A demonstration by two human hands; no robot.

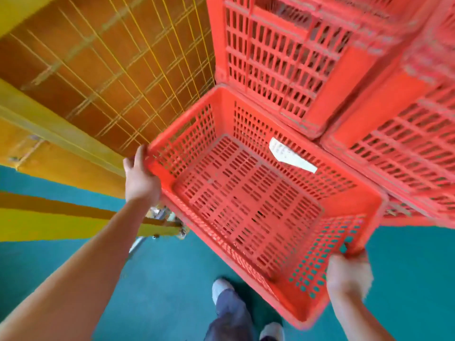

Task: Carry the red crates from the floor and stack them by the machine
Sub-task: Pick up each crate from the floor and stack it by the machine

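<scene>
The left grip is wrapped over the rim at one end of an empty red crate, and the right grip clasps the rim at the opposite end, so the crate hangs tilted between them above the teal floor. Just beyond both grips, the crate's far edge meets a stack of red crates. A white label lies inside the held crate. Outward of the left grip stands a yellow mesh guard.
</scene>
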